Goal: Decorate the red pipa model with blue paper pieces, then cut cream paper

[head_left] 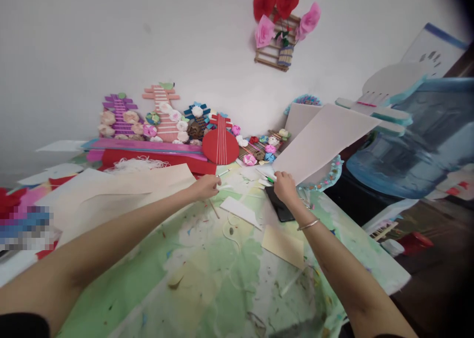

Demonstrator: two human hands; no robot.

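Observation:
My left hand (205,186) hovers over the far middle of the table with its fingers curled together in a pinch. Whatever lies between its fingertips is too small to make out. A thin pencil-like stick (224,172) is just beyond it. Farther right, my right hand (285,186) is closed around a slim green pen-like tool (271,179), its thin end pointing away to the left. Under that hand lies a black phone (278,207), partly covered. Between the hands are a white card piece (240,211) and a loose white string (234,239).
Paper-flower crafts (166,121) and a red lute-shaped craft (220,148) line the wall. White boards (326,140) lean at right beside a large blue water bottle (414,145). Paper sheets (122,190) cover the left. A yellow paper (283,247) and scraps dot the green table (200,298).

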